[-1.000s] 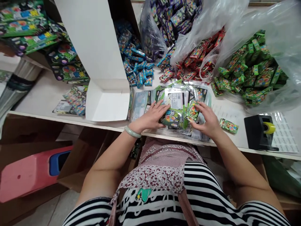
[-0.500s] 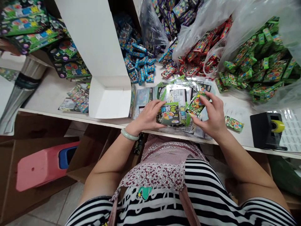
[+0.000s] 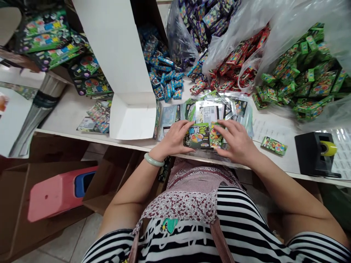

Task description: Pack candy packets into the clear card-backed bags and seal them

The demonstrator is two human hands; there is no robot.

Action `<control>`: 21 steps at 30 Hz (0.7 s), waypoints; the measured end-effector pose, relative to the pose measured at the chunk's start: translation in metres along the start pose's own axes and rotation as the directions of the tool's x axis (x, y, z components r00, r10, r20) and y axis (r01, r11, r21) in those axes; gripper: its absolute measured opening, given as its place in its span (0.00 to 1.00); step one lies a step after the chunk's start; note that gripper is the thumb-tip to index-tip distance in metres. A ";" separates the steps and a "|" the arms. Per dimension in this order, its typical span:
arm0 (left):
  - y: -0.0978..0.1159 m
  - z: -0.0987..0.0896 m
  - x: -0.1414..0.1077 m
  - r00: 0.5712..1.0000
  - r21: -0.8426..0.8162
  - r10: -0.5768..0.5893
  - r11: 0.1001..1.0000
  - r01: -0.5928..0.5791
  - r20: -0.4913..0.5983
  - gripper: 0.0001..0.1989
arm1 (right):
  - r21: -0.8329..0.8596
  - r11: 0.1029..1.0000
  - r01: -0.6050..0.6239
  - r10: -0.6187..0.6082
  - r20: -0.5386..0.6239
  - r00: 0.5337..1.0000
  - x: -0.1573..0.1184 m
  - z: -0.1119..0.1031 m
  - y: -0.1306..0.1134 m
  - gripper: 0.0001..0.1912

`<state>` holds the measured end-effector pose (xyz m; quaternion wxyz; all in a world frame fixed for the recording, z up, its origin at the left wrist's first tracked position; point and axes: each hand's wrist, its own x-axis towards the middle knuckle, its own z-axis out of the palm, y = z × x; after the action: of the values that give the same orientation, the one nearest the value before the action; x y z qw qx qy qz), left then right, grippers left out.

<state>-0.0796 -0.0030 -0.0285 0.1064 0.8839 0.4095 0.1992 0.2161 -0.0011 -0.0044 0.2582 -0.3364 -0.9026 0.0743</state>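
Observation:
My left hand (image 3: 177, 138), a pale green bangle at its wrist, grips a dark green printed packet (image 3: 196, 136) with a bowl picture on its front. My right hand (image 3: 234, 140) is closed on a small bright green box (image 3: 215, 135), its edge up against the right side of the packet. Beneath both hands lies a pile of flat printed plastic bags (image 3: 236, 107), partly covered by my fingers. Right of my right hand, another small green box (image 3: 274, 145) lies on the white table (image 3: 276, 126).
Blue boxes (image 3: 167, 82), red boxes (image 3: 233, 62) and green boxes (image 3: 290, 80) are heaped along the back, some in clear plastic bags. An open white carton (image 3: 133, 117) stands on the left. A black tape dispenser (image 3: 309, 153) sits at the right; a pink stool (image 3: 52, 193) is below.
My right hand has moved left, bringing the small green box against the packet in my left hand. The box has turned more upright. The whole view has shifted slightly.

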 end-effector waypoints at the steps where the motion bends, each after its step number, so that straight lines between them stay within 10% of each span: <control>1: 0.000 0.001 0.000 1.000 0.007 0.003 1.000 -0.003 -0.001 0.56 | 0.023 0.999 0.040 -0.041 0.034 0.999 0.000 -0.001 0.000 0.36; 14: 0.009 0.005 -0.010 0.994 0.005 -0.017 1.000 0.017 0.104 0.53 | 0.223 0.974 0.038 -0.087 0.213 0.973 -0.002 0.002 0.005 0.39; 21: 0.007 0.006 -0.010 0.998 0.038 -0.062 0.997 0.063 -0.016 0.54 | 0.337 0.934 -0.116 0.111 0.036 0.993 0.000 0.017 0.000 0.35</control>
<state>-0.0778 -0.0149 -0.0345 0.0927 0.8711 0.4414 0.1944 0.2074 -0.0009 -0.0191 0.3001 -0.3379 -0.8575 0.2460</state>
